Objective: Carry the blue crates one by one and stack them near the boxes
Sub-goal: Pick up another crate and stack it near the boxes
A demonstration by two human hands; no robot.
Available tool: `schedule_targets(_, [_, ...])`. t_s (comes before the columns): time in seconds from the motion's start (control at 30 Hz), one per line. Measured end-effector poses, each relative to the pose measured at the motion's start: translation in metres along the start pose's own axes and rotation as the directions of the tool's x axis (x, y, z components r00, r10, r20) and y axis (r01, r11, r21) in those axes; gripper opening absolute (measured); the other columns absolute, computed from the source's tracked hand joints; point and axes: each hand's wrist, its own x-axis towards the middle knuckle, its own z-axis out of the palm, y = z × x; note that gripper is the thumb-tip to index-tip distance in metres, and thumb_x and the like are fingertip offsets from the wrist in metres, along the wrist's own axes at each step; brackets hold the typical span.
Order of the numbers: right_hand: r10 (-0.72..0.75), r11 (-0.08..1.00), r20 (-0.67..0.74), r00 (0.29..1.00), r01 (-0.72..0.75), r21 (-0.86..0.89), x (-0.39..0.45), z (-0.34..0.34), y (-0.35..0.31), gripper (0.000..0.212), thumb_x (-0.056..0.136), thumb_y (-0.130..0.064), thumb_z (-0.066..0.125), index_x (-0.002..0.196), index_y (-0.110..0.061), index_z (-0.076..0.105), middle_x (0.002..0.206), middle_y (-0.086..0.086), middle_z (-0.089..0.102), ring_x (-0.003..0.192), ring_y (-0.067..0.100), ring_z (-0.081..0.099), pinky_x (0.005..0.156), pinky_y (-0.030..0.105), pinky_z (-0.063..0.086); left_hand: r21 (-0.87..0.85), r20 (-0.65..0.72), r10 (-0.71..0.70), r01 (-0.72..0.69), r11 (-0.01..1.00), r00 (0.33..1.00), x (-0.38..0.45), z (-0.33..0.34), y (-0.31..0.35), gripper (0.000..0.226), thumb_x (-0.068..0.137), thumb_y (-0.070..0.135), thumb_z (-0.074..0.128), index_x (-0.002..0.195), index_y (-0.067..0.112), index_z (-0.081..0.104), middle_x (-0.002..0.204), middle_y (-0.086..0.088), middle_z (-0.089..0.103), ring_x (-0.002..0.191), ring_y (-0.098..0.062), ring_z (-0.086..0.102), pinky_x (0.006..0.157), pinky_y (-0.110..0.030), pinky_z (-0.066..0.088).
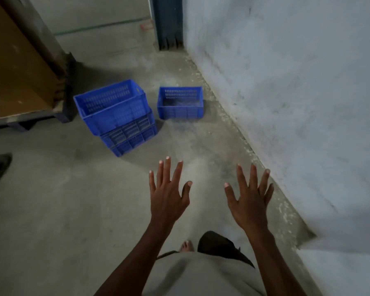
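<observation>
Head view: left hand point(169, 195) and right hand point(249, 199) raised over bare floor point(51, 210), fingers spread, holding nothing. Ahead, crate stack point(115, 116) beside cardboard box point(15, 67), cut off at left; single crate point(180, 102) near wall point(297, 82). Stack count unclear.

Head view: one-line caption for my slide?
Open left hand and right hand reach toward crate stack and single crate.
</observation>
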Motion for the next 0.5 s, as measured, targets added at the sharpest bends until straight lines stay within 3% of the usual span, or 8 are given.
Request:
schedule_targets(0.17, [0.033,0.999,0.037,0.999,-0.033,0.025,0.13,0.035,-0.032,0.067,0.099,-0.065,0.027,0.159,-0.038,0.015,0.17,0.001,-0.002,0.151,0.026,-0.024,0.121,0.056,-0.006,-0.003,-0.003,0.01,-0.01,1.0,1.0,0.135,0.023,-0.018,0.066,0.101,0.061,0.035,0.159,0.032,0.025,0.169,-0.006,0.011,0.156,-0.026,0.006,0.124,-0.05,0.001])
schedule_targets(0.37, [0.036,0.995,0.097,0.995,-0.044,0.085,0.304,0.074,-0.068,0.066,0.099,-0.057,0.041,0.159,-0.039,0.019,0.169,0.001,0.003,0.153,0.026,-0.02,0.121,0.052,-0.007,0.003,0.005,-0.08,0.08,0.997,0.997,0.295,0.05,-0.051,0.066,0.1,0.061,0.033,0.159,0.032,0.027,0.169,-0.006,0.013,0.156,-0.026,0.006,0.125,-0.052,0.004])
schedule_targets(0.5, [-0.048,0.992,0.07,0.996,0.04,0.118,0.424,0.096,-0.103,0.064,0.099,-0.055,0.043,0.157,-0.036,0.027,0.169,0.005,0.012,0.154,0.032,-0.011,0.122,0.055,0.0,0.01,-0.043,-0.072,0.072,0.997,0.996,0.393,0.054,-0.068,0.063,0.1,0.059,0.035,0.157,0.031,0.032,0.168,-0.006,0.019,0.156,-0.025,0.012,0.125,-0.052,0.007])
